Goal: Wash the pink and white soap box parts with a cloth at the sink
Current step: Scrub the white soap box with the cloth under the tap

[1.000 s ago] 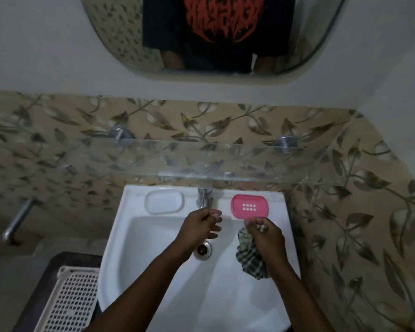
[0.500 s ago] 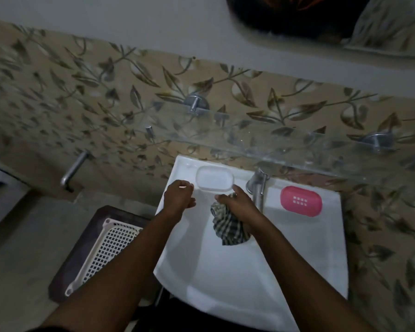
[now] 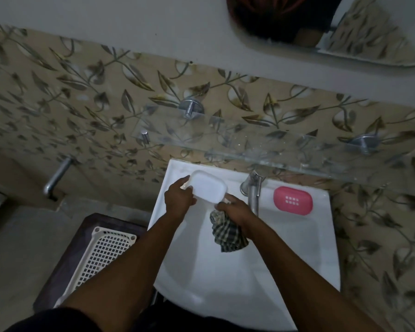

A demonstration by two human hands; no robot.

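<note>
- Left hand [image 3: 179,197] grips the white soap box part [image 3: 209,186], tilted over the sink [image 3: 297,248] rim; inside unseen.
- Right hand [image 3: 235,209] clutches the checked cloth [image 3: 227,232] above the basin.
- Pink soap box part [image 3: 293,200] lies on the ledge right of the tap [image 3: 253,190].

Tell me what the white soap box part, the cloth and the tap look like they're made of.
White part: likely plastic, smooth, slightly translucent, with moulded rounded corners. Cloth: woven fabric, dark-and-light check, hanging in soft folds. Tap: metal, probably chrome-plated, judging by its shiny grey reflective surface.
</note>
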